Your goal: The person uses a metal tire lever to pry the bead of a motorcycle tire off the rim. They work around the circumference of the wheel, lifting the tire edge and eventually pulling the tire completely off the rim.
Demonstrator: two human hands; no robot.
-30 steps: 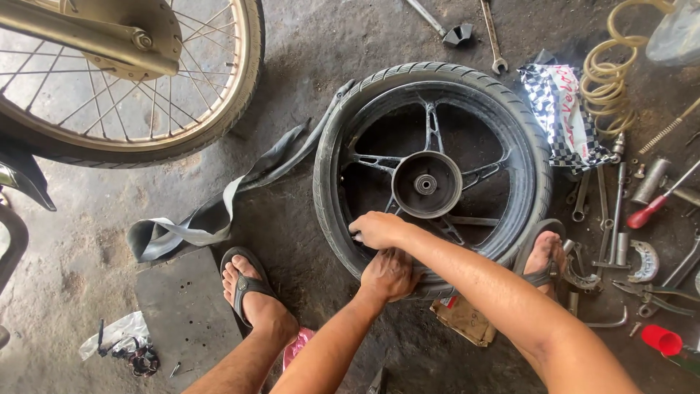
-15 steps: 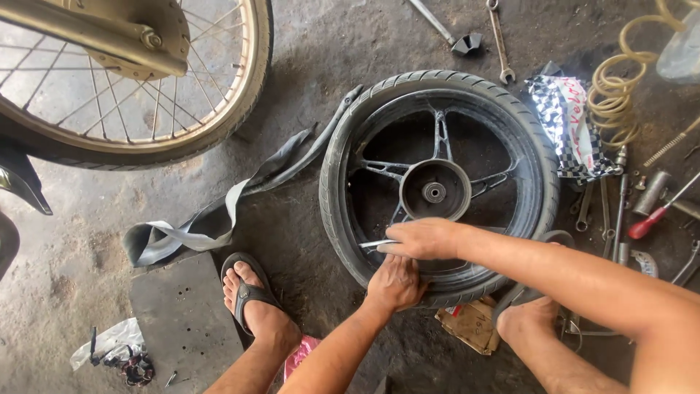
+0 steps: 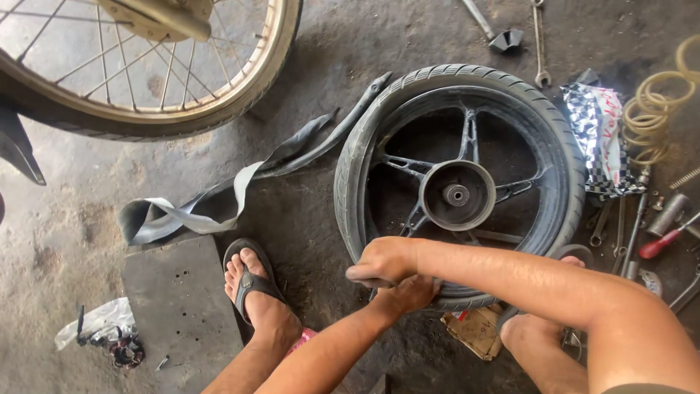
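Item: motorcycle wheel [image 3: 458,193], cast spokes, black tyre [image 3: 561,157] fitted, lying flat on the concrete floor [image 3: 321,44]. Change since half a second ago: your right hand [image 3: 383,261] now sits lower and further left on the near edge of the tyre, closed into a fist, and the thin metal tip that showed beside it is no longer visible; your left hand [image 3: 410,292] stays tucked beneath it against the tyre's near sidewall. Grip, right: closed tight at the tyre's edge, though you cannot tell from this view what it holds. Grip, left: fingers curled on the tyre wall, pressing or holding it; the contact itself is partly hidden by your right forearm. Reading: the work has shifted along the near bead, both hands bearing on one spot. Item: inner tube [image 3: 219,197], deflated, black with a pale lining, trailing from the tyre's far-left edge across the floor towards your sandalled foot [image 3: 255,288]. Item: spoked wheel [image 3: 146,66] of a standing motorcycle, upper left. Item: spanners [image 3: 539,44] and loose tools, top and right of the wheel; a red-handled screwdriver [image 3: 667,241]; a coiled yellow air hose [image 3: 656,109]. Containers: a checked plastic bag [image 3: 598,138] lies just right of the tyre, contents not visible; a clear plastic bag [image 3: 102,325] with small dark parts lies at lower left; a scrap of flattened cardboard [image 3: 474,328] lies under the tyre's near edge.
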